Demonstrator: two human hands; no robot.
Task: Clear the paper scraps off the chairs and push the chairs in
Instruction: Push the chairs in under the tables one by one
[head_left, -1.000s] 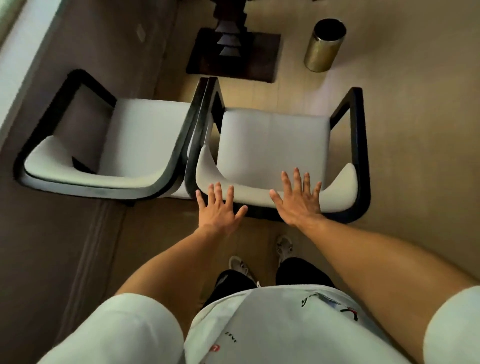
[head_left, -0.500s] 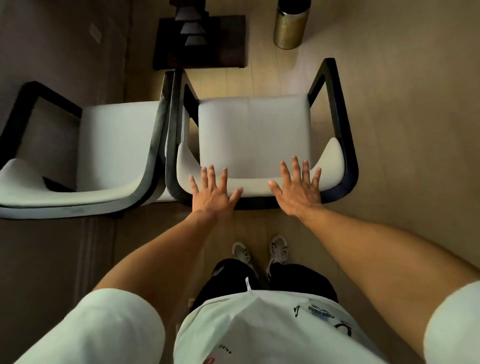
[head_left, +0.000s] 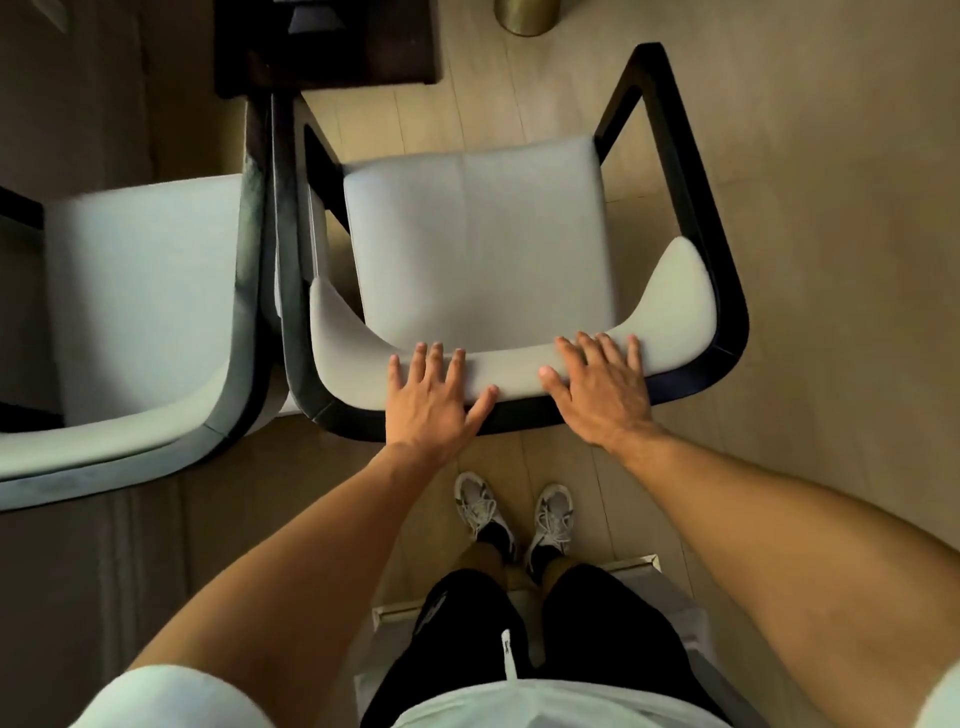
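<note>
Your left hand (head_left: 427, 399) lies flat, fingers spread, on the curved top of the backrest of the black-framed armchair with the pale grey padded seat (head_left: 478, 244). Your right hand (head_left: 597, 392) lies on the same backrest, just right of the left, palm down with fingers slightly apart. Neither hand holds anything. The chair stands directly ahead of your white lace-up trainers (head_left: 514, 512) on the light wooden floor (head_left: 831, 208). A second matching pale-seated armchair (head_left: 145, 301) stands immediately on its left, frames nearly touching. Both seats are bare of paper. A brass-coloured cylindrical bin (head_left: 524, 15) sits at the top edge.
</note>
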